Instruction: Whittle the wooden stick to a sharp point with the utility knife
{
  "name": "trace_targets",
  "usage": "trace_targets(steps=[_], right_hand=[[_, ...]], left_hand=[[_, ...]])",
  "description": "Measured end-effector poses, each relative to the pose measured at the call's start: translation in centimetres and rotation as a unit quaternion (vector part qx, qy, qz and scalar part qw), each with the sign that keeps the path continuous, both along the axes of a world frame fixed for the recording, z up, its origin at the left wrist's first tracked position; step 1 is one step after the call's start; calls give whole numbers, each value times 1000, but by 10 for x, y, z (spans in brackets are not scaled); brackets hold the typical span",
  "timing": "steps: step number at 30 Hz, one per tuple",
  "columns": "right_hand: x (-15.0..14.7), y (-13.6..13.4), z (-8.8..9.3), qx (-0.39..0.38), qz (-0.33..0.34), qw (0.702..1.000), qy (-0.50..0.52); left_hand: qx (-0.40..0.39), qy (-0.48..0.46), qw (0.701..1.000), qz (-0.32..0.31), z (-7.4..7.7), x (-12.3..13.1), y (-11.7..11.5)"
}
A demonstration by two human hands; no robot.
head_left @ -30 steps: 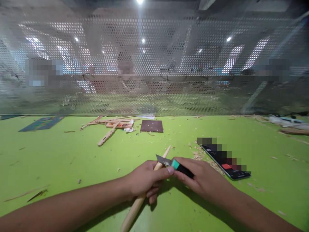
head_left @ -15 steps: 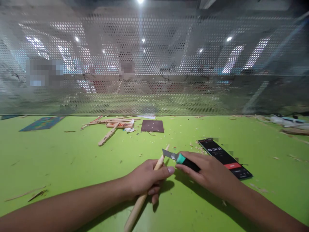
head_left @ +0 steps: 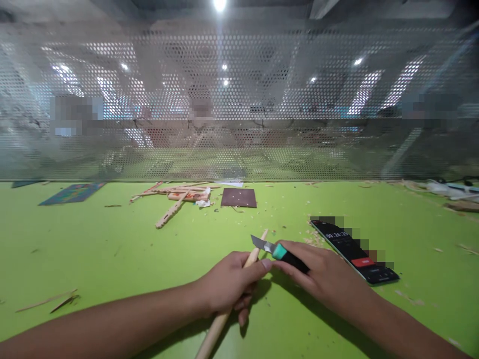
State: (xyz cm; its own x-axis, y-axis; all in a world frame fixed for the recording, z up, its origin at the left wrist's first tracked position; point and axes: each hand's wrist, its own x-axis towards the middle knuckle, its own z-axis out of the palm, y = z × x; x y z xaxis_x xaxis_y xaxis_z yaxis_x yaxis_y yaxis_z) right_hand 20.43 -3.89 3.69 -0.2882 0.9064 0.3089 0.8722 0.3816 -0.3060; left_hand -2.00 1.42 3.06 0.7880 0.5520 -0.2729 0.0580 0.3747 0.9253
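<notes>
My left hand (head_left: 228, 284) is closed around a long pale wooden stick (head_left: 213, 333) that runs from the bottom edge up to a tip near the middle of the green table (head_left: 112, 249). Its thumb reaches toward the knife. My right hand (head_left: 318, 274) grips a craft knife (head_left: 279, 252) with a black handle, teal collar and grey blade. The blade lies across the stick just below its tip.
A black phone (head_left: 355, 249) showing a timer lies right of my hands, with wood shavings beside it. Farther back lie a brown sandpaper square (head_left: 238, 197), several carved wooden sticks (head_left: 175, 197) and a colourful card (head_left: 71, 193). A perforated metal screen (head_left: 239, 99) closes off the table's far edge.
The knife blade slid forward along the stick toward its tip, then drew back a little. Both hands sit slightly right of where they were; the view shifted a bit.
</notes>
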Motion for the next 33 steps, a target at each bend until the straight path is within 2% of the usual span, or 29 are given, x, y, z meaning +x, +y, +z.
trace_targets(steps=[2, 7, 11, 15, 18, 21, 23, 25, 26, 27, 28, 30, 33], right_hand=[[0, 0, 0, -9, 8, 1000, 9], [-8, -4, 5, -91, 76, 992, 47], [-11, -5, 7, -119, 80, 987, 71], [-6, -1, 3, -98, 63, 990, 76], [-5, 0, -2, -72, 45, 994, 65], [-8, -1, -5, -75, 62, 993, 64], [-4, 1, -3, -76, 79, 992, 63], [11, 8, 2, -71, 47, 995, 49], [24, 13, 6, -63, -24, 997, 39], [39, 17, 10, -58, -126, 990, 32], [56, 22, 13, -45, -186, 981, 29], [89, 28, 15, -33, -245, 969, 24], [120, 28, 7, -29, -270, 962, 31]], left_hand=[[1, -9, 1000, -2, 0, 0, 1], [19, 16, 999, -39, 3, -1, 4], [20, 15, 998, -60, 6, -1, 6], [8, 3, 997, -76, 6, -2, 7], [4, 4, 999, -54, 3, -1, 8], [-6, -1, 1000, -30, 1, 0, 7], [-6, -1, 999, -41, 2, -1, 6], [-2, 3, 999, -36, 2, -2, 6], [-3, 4, 1000, -28, 2, -3, 6], [-4, 5, 1000, -22, 2, -4, 6], [-6, 8, 1000, -20, 2, -5, 6], [-6, 14, 999, -31, 0, -7, 7], [-2, 14, 999, -39, -3, -7, 8]])
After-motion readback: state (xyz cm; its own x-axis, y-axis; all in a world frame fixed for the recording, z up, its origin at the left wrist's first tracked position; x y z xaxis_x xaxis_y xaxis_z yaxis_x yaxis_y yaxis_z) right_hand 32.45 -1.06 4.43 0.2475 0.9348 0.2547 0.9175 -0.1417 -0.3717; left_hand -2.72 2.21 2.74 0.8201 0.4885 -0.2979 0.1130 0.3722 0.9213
